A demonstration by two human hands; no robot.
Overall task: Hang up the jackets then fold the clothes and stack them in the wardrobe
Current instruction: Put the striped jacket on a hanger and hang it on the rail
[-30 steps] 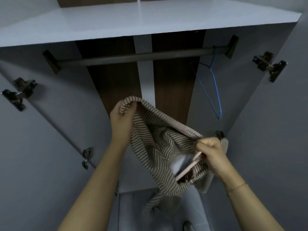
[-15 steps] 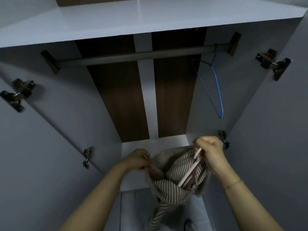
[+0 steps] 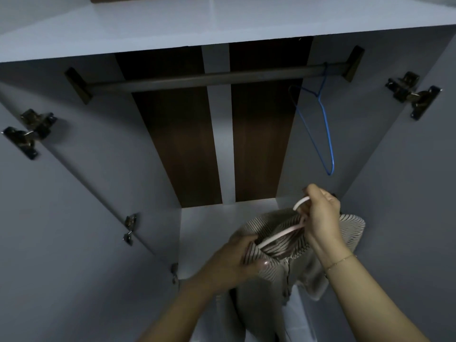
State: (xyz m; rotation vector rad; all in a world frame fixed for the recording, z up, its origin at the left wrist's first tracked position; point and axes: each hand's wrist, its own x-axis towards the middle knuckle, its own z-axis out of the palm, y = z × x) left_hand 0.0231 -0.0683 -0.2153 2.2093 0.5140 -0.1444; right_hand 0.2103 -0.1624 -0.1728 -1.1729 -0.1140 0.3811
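A beige jacket with dark stripes [image 3: 276, 265] hangs in front of the open wardrobe, draped over a pale pink hanger [image 3: 283, 233]. My right hand [image 3: 320, 213] grips the hanger at its neck, the hook sticking out above my fingers. My left hand [image 3: 237, 260] pinches the jacket's collar edge on the left side. The jacket's lower part drops out of sight between my forearms.
A dark hanging rail [image 3: 209, 77] crosses the wardrobe under a white shelf [image 3: 222, 23]. A blue wire hanger [image 3: 320, 129] hangs at the rail's right end. Metal hinges [image 3: 29, 132] stick out from both open doors. A white shelf floor [image 3: 209, 230] lies behind the jacket.
The jacket came down from chest height; my left hand dropped from its raised edge to the collar. My right hand shifted up along the pink hanger, and the jacket now sits spread over it.
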